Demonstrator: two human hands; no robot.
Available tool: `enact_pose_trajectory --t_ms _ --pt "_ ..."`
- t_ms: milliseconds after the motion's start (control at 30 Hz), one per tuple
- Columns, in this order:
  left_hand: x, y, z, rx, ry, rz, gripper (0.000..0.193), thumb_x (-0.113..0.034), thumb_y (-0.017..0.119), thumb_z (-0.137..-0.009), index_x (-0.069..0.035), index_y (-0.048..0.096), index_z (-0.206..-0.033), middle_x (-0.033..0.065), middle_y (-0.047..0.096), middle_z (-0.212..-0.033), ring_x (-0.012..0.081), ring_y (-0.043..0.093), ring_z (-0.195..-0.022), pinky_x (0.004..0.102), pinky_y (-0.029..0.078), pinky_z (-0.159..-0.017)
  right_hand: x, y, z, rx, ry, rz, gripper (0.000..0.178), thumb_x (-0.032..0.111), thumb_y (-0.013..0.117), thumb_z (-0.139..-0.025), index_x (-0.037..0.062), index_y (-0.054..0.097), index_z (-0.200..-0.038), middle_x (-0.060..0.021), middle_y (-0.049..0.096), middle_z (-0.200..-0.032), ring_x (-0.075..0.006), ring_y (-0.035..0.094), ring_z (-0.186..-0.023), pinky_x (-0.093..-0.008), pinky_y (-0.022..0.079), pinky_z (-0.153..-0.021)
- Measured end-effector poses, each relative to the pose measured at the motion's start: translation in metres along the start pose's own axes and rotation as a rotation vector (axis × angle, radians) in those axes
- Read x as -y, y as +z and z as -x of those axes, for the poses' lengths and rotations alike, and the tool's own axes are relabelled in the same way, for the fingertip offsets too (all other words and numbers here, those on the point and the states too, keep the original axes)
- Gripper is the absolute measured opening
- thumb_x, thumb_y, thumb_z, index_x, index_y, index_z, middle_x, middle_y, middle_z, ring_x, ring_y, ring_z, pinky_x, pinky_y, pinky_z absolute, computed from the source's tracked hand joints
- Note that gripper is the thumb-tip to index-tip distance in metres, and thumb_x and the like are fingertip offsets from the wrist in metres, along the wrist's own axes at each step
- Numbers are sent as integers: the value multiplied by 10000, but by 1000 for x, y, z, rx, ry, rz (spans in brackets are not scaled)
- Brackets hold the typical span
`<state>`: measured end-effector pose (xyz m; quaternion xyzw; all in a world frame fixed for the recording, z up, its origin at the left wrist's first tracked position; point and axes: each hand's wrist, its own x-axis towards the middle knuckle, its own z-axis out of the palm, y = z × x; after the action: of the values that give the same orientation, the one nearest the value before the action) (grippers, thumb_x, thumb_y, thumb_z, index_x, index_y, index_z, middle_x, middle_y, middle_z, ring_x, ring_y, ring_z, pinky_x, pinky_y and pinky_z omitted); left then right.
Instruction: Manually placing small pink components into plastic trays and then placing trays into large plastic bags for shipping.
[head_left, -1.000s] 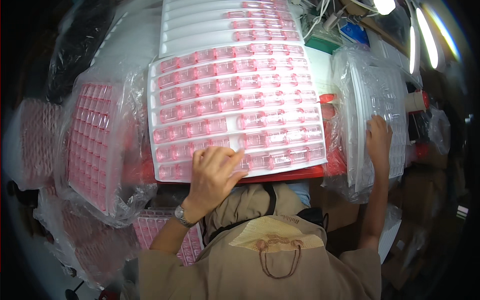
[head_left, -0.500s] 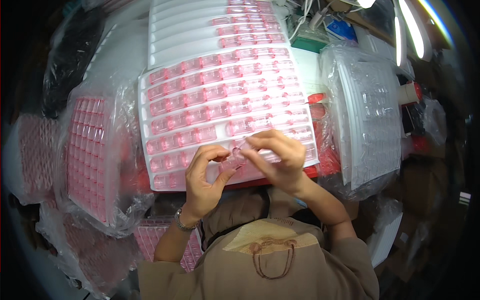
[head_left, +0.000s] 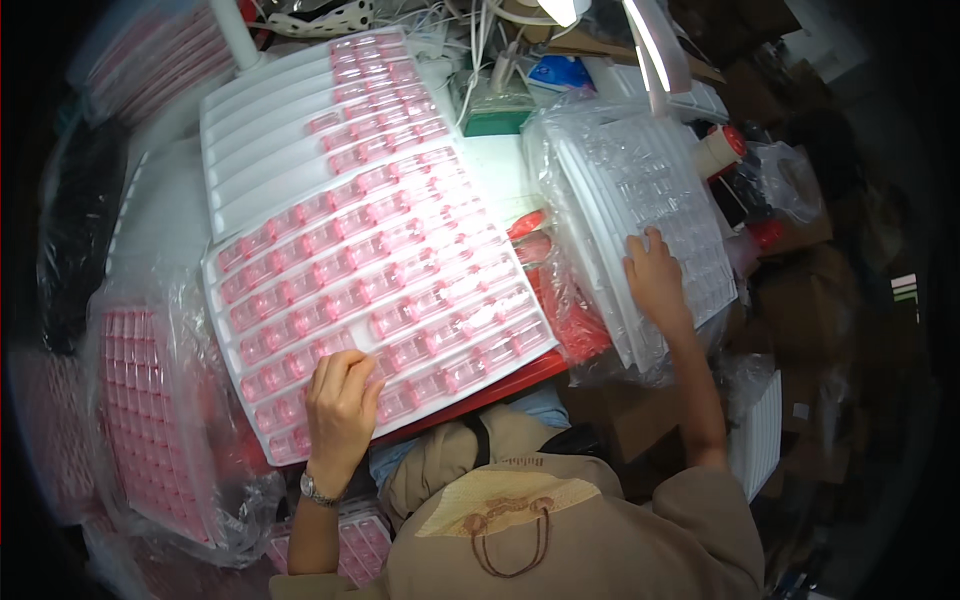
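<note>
Here the left hand (head_left: 340, 405) lies flat, fingers loosely spread and gripping nothing, on the white tray of pink cases (head_left: 375, 295) beneath it. The right hand (head_left: 655, 280) rests open on the bagged stack of clear trays (head_left: 640, 190), grasping nothing.

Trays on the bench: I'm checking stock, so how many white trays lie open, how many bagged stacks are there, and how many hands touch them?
White trays lying open: 2, the near tray under the left hand and the far tray
Bagged stacks: 2, the clear stack under the right hand and the pink stack
Hands: 2
Total: 6
</note>
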<state>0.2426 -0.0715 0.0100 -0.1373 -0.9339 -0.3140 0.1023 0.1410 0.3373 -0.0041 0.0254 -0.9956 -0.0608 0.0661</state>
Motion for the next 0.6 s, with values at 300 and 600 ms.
enact_pose_trajectory --t_ms 300,600 --pt "30 -12 -22 15 -66 -108 314 -54 709 -679 -8 631 -979 88 538 -952 266 517 -864 384 403 -772 -16 7 -1 -149 54 -281 320 79 602 -780 40 487 -1076 -155 513 -1043 -354 517 -939 -460 437 -787" --pt "32 -22 -17 -224 -144 47 311 9 701 -681 -12 629 -982 100 556 -937 253 542 -916 350 434 -797 -40 12 -35 -114 209 -610 366 55 604 -805 34 475 -1147 -100 598 -918 -214 571 -705 -337 472 -679"
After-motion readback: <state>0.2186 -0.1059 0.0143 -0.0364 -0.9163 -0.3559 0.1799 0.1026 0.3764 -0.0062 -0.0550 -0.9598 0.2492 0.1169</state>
